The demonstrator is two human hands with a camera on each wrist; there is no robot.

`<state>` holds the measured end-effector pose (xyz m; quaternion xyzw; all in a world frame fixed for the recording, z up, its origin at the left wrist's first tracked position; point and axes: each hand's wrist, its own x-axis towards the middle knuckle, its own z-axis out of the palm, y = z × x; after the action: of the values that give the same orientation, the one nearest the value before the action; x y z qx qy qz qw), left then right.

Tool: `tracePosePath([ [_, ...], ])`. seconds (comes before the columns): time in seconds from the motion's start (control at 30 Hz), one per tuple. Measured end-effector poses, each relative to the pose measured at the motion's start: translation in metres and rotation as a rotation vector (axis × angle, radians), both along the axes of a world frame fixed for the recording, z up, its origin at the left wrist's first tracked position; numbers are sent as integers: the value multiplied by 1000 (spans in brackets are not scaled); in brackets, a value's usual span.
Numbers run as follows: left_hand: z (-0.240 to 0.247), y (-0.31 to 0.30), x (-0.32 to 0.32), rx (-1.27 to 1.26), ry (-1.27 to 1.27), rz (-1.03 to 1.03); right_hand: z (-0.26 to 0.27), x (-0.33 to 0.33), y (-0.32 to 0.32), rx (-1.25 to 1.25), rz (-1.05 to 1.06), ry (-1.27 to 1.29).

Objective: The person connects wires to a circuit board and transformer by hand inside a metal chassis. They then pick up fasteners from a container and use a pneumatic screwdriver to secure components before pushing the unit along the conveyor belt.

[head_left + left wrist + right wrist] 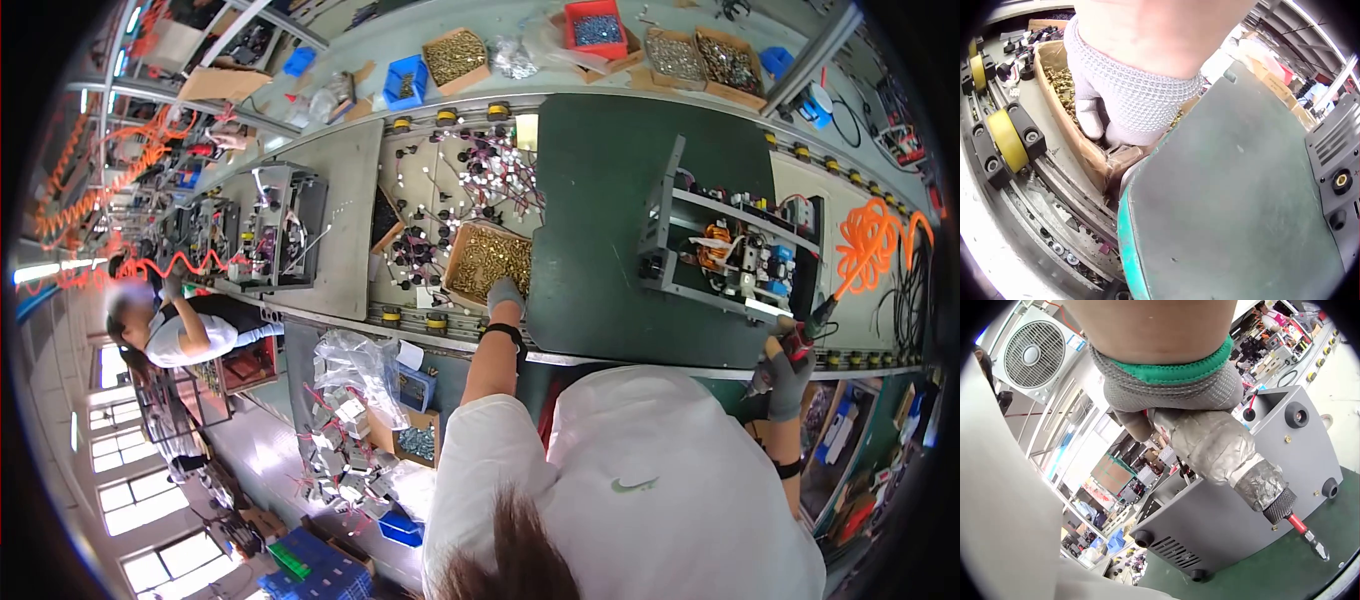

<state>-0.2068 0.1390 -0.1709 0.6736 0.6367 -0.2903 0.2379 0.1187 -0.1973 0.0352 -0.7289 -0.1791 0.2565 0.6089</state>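
Observation:
My gloved left hand (506,297) reaches down into a cardboard box (1063,109) of brass-coloured screws (488,260). In the left wrist view its thumb and fingers bend down inside the near corner of the box, fingertips hidden; I cannot tell whether they pinch any screws. My gloved right hand (790,385) grips a power screwdriver (1216,447) wrapped in silver tape, its red-collared bit (1313,540) pointing away from the hand. Beside the driver, a grey metal case (1210,519) with rubber feet lies on the green board (600,270); circuit parts show inside it in the head view.
Wires with white connectors (500,165) and black knobs lie left of the board. A coiled orange hose (865,245) hangs at the right. Boxes of screws (455,58) line the back bench. Yellow rollers (1007,140) edge the line. Another person (180,335) stands at the left.

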Motion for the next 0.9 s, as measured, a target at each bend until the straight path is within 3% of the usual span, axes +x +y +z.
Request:
tracePosePath([
  [0.13,-17,2,-10,85,-19,46,5,0,-1,2,14,31],
  [0.2,-18,6,-24,372,-391,511,4,3,-5,-2,6,18],
  [0.23,-20,11,-32,358,-396,509,8,3,-3,-3,0,8],
  [0.33,-30,33,-68,448,-269,-123,10,9,-5,-11,-17,-15],
  [0.37,-36,35,-76,434,-279,-130,13,8,-1,7,-29,-15],
  [0.47,-53,36,-93,-230,-1634,1555,13,12,-2,33,-49,23],
  [0.6,11,13,-77,-600,-1997,1742,16,15,1,62,-72,-2],
  [0.67,46,-2,-53,-749,-2245,1604,27,14,5,62,-91,77],
  [0.73,68,-5,-30,-904,-2231,1623,33,12,10,134,-130,64],
  [0.83,98,-15,16,-835,-2241,1033,50,14,13,288,-72,45],
  [0.9,133,-29,57,-865,-2173,928,64,17,18,398,-23,1],
])
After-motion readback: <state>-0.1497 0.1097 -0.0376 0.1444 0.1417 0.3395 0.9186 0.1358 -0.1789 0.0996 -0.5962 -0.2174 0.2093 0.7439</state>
